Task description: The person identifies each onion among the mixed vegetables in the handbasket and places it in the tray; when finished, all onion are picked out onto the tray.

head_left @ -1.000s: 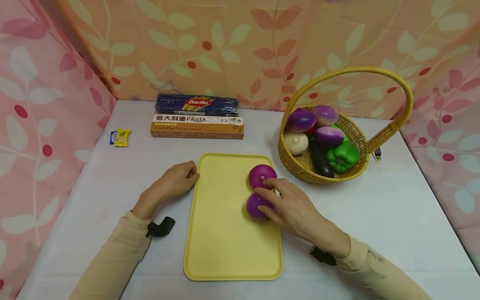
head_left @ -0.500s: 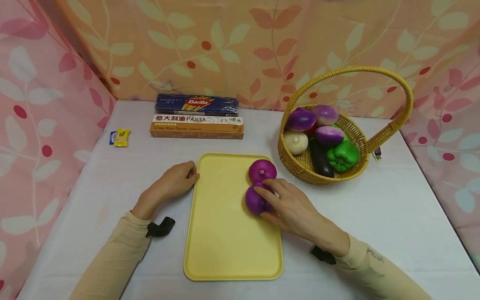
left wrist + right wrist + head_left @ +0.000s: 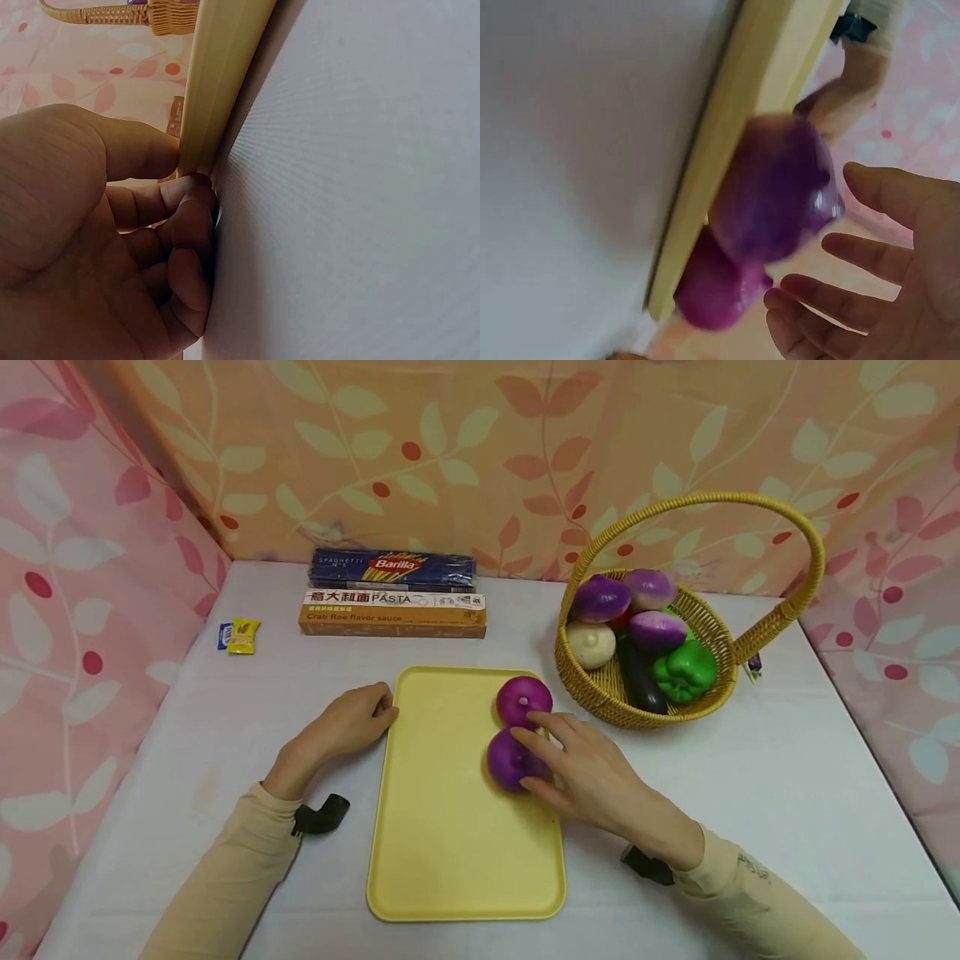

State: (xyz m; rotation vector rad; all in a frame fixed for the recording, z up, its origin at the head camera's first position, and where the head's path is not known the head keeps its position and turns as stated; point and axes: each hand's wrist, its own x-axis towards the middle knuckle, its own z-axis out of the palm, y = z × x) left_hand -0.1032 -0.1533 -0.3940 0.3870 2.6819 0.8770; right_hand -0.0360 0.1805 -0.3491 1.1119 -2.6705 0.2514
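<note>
A yellow tray [image 3: 450, 827] lies on the white table. Two purple onions sit side by side near its right rim, the far onion [image 3: 523, 698] and the near onion [image 3: 507, 760]. My right hand [image 3: 542, 753] reaches in from the right, its straight fingers resting on the near onion. In the right wrist view the spread fingers [image 3: 870, 255] stand beside the onion [image 3: 776, 187] without curling round it. My left hand [image 3: 348, 722] sits at the tray's left rim [image 3: 214, 82], with its thumb and curled fingers [image 3: 184, 202] pinching that rim.
A wicker basket [image 3: 600, 689] with a tall handle stands to the right of the tray, holding purple onions, a white bulb, an eggplant and a green pepper [image 3: 684, 670]. Two pasta boxes [image 3: 393, 612] lie at the back. A yellow sachet [image 3: 243, 635] lies far left.
My right hand has moved a little away from me, pushing the near onion up against the far one. Both onions now sit slightly farther up the tray. The left hand has stayed put.
</note>
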